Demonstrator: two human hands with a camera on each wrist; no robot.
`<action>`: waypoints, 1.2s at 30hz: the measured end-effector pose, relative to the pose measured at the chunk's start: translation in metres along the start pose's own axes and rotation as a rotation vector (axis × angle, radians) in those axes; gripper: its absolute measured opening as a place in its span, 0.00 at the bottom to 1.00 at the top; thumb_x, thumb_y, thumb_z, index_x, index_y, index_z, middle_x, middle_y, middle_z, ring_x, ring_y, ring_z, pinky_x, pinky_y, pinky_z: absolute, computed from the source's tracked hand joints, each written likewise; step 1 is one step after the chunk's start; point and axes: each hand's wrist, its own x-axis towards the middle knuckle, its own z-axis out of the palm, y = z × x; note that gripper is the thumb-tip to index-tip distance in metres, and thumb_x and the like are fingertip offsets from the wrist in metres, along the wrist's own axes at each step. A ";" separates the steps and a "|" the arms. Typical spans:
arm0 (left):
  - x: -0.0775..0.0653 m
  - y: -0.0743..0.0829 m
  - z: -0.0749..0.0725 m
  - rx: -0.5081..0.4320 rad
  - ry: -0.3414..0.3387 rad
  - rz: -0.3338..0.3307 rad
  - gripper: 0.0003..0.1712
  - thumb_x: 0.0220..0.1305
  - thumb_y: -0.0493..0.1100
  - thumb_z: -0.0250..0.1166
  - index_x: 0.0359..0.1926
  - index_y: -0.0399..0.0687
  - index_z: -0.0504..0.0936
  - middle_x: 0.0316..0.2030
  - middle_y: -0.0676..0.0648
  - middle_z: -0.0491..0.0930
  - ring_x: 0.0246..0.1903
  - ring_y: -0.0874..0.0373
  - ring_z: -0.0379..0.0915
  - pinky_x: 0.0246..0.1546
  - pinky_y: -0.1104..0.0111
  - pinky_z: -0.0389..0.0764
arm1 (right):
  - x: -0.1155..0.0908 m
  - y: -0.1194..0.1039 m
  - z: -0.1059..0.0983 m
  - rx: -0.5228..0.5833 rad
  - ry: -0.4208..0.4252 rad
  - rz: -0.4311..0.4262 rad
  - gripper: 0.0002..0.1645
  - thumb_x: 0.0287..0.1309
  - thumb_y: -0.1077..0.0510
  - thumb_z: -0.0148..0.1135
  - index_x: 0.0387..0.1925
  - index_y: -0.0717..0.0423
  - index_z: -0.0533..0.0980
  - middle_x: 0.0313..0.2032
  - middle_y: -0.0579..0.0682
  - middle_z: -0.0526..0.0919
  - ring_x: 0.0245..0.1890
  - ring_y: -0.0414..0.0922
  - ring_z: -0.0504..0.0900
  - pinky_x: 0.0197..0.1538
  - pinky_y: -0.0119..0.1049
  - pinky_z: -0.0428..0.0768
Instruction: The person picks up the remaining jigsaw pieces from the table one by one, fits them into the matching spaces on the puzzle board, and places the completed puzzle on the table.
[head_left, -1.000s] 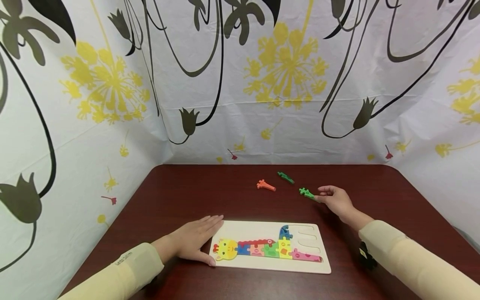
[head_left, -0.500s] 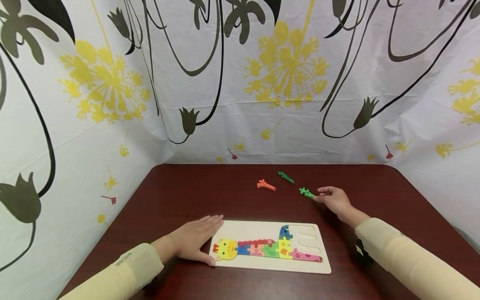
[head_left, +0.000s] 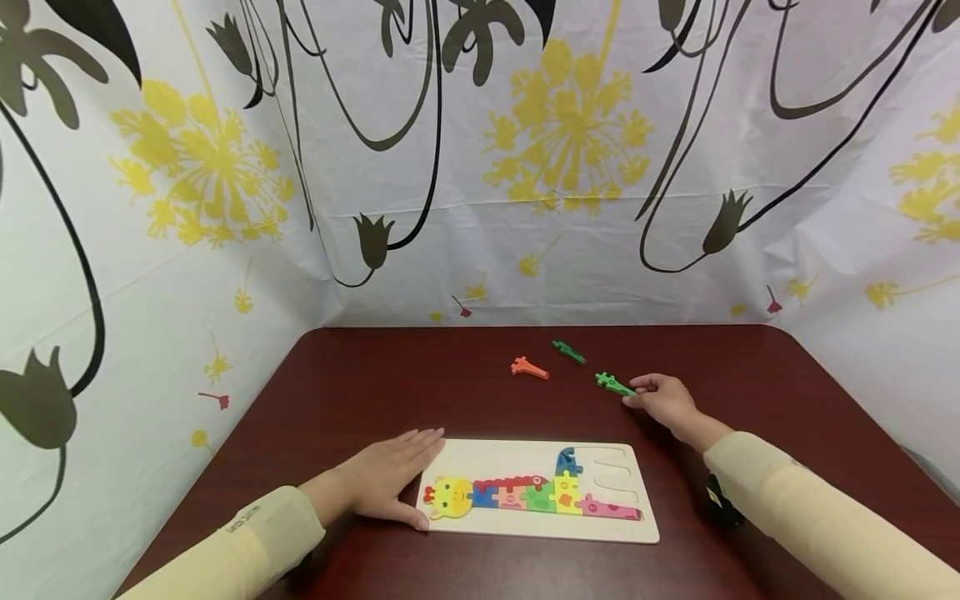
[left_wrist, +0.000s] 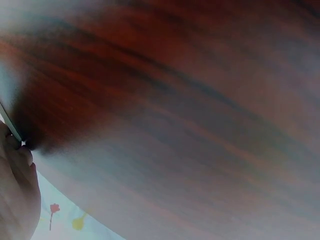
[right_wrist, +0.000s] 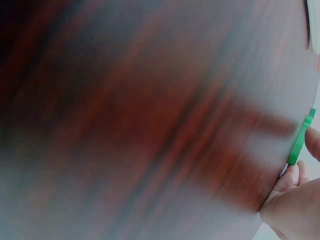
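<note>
My left hand (head_left: 390, 481) lies flat with straight fingers on the left end of a pale wooden puzzle board (head_left: 502, 458). Several coloured pieces in the board form a giraffe lying on its side, with a yellow head (head_left: 452, 497) at the left and a pink leg (head_left: 611, 509) at the right. Beyond the board, my right hand (head_left: 667, 403) pinches the near end of a light green puzzle piece (head_left: 612, 383) between thumb and fingers. In the right wrist view, this green piece (right_wrist: 299, 142) shows at the right edge, beside the thumb.
An orange puzzle piece (head_left: 529, 368) and a dark green puzzle piece (head_left: 570, 352) lie farther back on the dark red-brown table (head_left: 420, 375). Leg-shaped recesses show at the board's right end. White patterned cloth (head_left: 480, 250) hangs behind and beside the table.
The right forearm has shifted slightly left, and the fingers have moved a little around the light green piece's end. The left hand and board keep their places; the head view drifts slightly.
</note>
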 end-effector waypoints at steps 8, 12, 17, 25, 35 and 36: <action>-0.001 0.001 -0.001 -0.006 -0.001 -0.005 0.65 0.53 0.85 0.41 0.76 0.42 0.47 0.75 0.45 0.46 0.73 0.54 0.41 0.70 0.58 0.51 | 0.002 0.002 0.003 -0.051 0.027 -0.019 0.22 0.60 0.60 0.66 0.52 0.70 0.75 0.46 0.64 0.77 0.45 0.56 0.75 0.44 0.47 0.76; -0.001 0.001 -0.001 0.001 -0.002 -0.006 0.65 0.54 0.85 0.41 0.76 0.43 0.47 0.75 0.45 0.46 0.73 0.54 0.41 0.70 0.58 0.51 | 0.002 0.002 0.004 -0.079 0.043 -0.014 0.21 0.61 0.59 0.66 0.52 0.69 0.77 0.46 0.64 0.78 0.45 0.57 0.75 0.43 0.48 0.75; -0.001 0.001 -0.002 -0.001 0.001 -0.002 0.64 0.54 0.85 0.41 0.76 0.42 0.47 0.75 0.45 0.46 0.73 0.54 0.41 0.70 0.58 0.51 | 0.003 0.001 0.006 -0.097 0.056 -0.003 0.19 0.62 0.60 0.65 0.51 0.67 0.78 0.46 0.63 0.78 0.45 0.57 0.75 0.43 0.47 0.74; -0.001 0.001 -0.002 0.001 0.002 -0.005 0.65 0.54 0.85 0.42 0.76 0.43 0.47 0.75 0.45 0.46 0.73 0.54 0.41 0.70 0.58 0.51 | 0.003 0.001 0.006 -0.100 0.074 -0.026 0.15 0.62 0.61 0.64 0.47 0.68 0.80 0.40 0.60 0.79 0.40 0.53 0.75 0.38 0.42 0.72; 0.000 0.002 -0.002 -0.004 -0.002 0.001 0.65 0.54 0.85 0.41 0.76 0.42 0.47 0.75 0.45 0.46 0.73 0.53 0.41 0.70 0.57 0.51 | 0.002 0.004 0.004 -0.059 0.045 -0.026 0.15 0.64 0.62 0.61 0.49 0.67 0.79 0.44 0.61 0.79 0.43 0.54 0.75 0.41 0.43 0.74; 0.000 0.002 -0.002 -0.005 -0.003 0.002 0.65 0.54 0.85 0.42 0.76 0.42 0.47 0.75 0.45 0.46 0.73 0.53 0.41 0.70 0.57 0.51 | 0.002 0.005 0.004 -0.056 0.043 -0.029 0.15 0.64 0.62 0.61 0.49 0.67 0.79 0.44 0.61 0.79 0.42 0.54 0.75 0.40 0.43 0.74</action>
